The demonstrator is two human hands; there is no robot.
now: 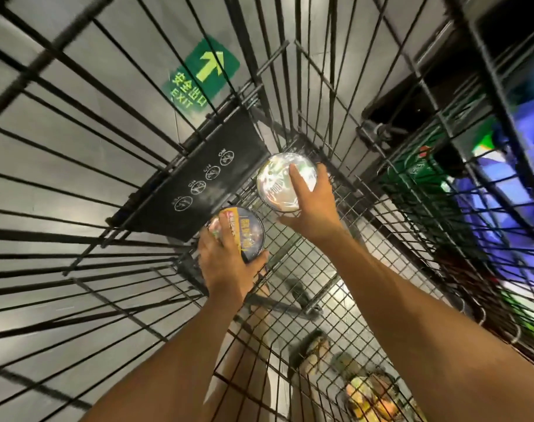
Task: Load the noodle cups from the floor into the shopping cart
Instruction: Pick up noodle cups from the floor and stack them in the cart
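I look down into a black wire shopping cart (305, 269). My left hand (226, 263) grips a noodle cup with a dark, yellow-lettered lid (247, 229) from above, low near the cart's mesh bottom. My right hand (311, 205) grips a second noodle cup with a shiny pale lid (274, 181), fingers spread over its top, close to the cart's far end. The two cups sit side by side, slightly apart. Through the mesh at bottom right, blurred noodle cups (369, 394) lie on the floor.
A black child-seat flap with warning icons (198, 184) stands just left of the cups. A green exit sign (201, 74) is stuck on the grey floor beyond. Store shelves with green and blue goods (484, 184) run along the right.
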